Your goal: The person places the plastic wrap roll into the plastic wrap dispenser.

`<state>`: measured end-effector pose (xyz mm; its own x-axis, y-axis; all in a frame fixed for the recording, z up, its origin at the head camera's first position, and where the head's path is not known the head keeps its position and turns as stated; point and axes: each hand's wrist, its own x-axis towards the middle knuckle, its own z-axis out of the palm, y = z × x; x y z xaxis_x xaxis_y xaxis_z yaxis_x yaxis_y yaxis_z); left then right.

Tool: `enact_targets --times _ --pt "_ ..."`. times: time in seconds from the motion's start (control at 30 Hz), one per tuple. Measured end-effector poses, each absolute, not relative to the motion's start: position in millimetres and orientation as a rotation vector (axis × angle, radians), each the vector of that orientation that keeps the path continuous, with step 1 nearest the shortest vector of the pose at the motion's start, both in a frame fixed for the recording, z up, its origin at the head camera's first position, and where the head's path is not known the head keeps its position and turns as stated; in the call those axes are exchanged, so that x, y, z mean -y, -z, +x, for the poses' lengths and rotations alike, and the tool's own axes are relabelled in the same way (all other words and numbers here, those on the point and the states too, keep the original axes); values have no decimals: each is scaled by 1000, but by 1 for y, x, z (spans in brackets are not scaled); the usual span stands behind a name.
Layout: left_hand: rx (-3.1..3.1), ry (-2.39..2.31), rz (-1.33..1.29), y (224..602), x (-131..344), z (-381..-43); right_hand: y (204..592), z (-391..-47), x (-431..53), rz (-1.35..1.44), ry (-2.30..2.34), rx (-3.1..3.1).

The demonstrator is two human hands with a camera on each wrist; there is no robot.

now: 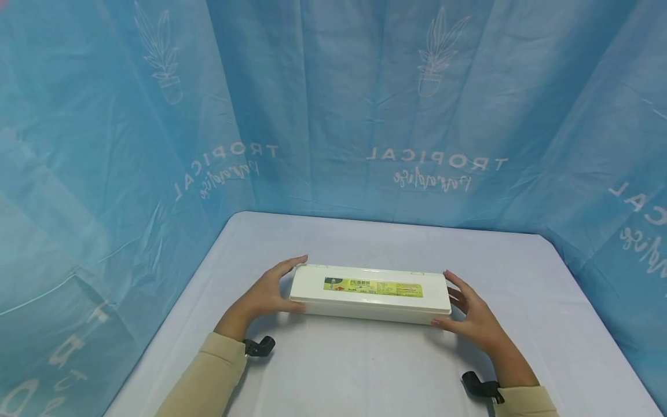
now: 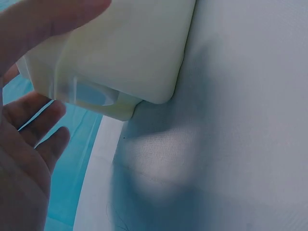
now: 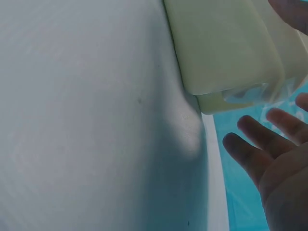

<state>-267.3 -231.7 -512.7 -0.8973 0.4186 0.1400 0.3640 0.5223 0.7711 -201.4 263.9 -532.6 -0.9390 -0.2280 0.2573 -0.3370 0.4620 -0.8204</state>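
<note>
A long white plastic box [image 1: 372, 313] with a lid and a yellow-green label [image 1: 373, 287] marked "PE" lies crosswise on the white table. My left hand [image 1: 264, 296] holds its left end, thumb at the near long side and index finger at the far corner. At the right end my right hand [image 1: 473, 317] grips the box the same way, thumb in front and index finger behind. The left wrist view shows the thumb over the box side [image 2: 130, 43], with the other fingers beside the end. In the right wrist view, several fingertips spread near the box's end [image 3: 245, 94].
The table [image 1: 365, 370] is covered in white cloth and has rounded far corners. Blue curtains [image 1: 344, 116] with printed plants and mirrored lettering hang along its back and both sides. Each wrist wears a small black camera [image 1: 260, 346].
</note>
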Motion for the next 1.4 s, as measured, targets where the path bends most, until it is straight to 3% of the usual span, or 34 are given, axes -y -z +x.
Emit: enact_targets --times 0.43,0.93,1.4 --pt "-2564 -1358 781 510 232 -276 527 -201 -263 513 -1462 2610" --pt "-2494 -1344 603 509 234 -278 529 -201 -264 482 -1502 2647" --pt "-2502 -1370 751 509 234 -279 525 -206 -265 473 -1470 2673"
